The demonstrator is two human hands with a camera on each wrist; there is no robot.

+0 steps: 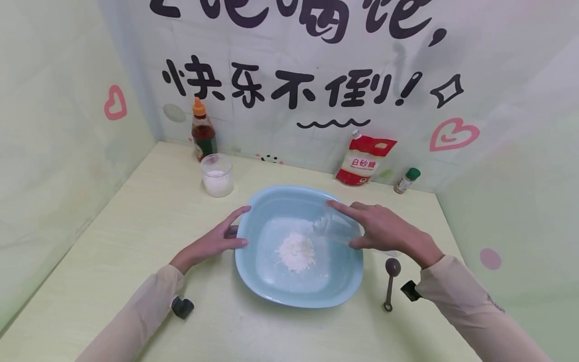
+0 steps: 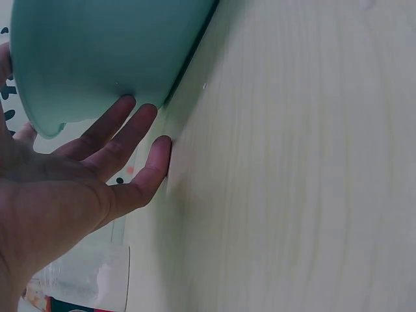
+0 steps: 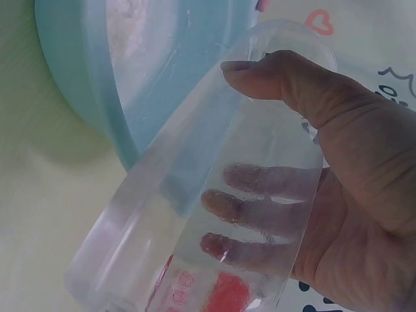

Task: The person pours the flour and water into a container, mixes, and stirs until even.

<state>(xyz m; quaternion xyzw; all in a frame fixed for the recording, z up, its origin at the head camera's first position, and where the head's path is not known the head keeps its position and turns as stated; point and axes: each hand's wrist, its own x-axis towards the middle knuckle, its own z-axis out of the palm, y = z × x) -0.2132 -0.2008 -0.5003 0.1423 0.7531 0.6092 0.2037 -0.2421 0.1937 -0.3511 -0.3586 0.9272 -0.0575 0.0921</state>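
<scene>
A light-blue basin holds a small mound of white powder. My left hand grips its left rim; in the left wrist view, several fingers lie against or beside the outer wall. Over the right side of the basin, my right hand holds a clear cup, tilted with its mouth toward the powder. The right wrist view shows the thumb on one side of this cup and other fingers seen through it. Clear liquid appears at the cup's mouth, though its edges are hard to make out.
A dark measuring spoon lies right of the basin. Along the back stand a sauce bottle, a clear jar of white contents, a red-and-white sugar pouch and a small green-capped bottle. Printed cloth walls enclose the table.
</scene>
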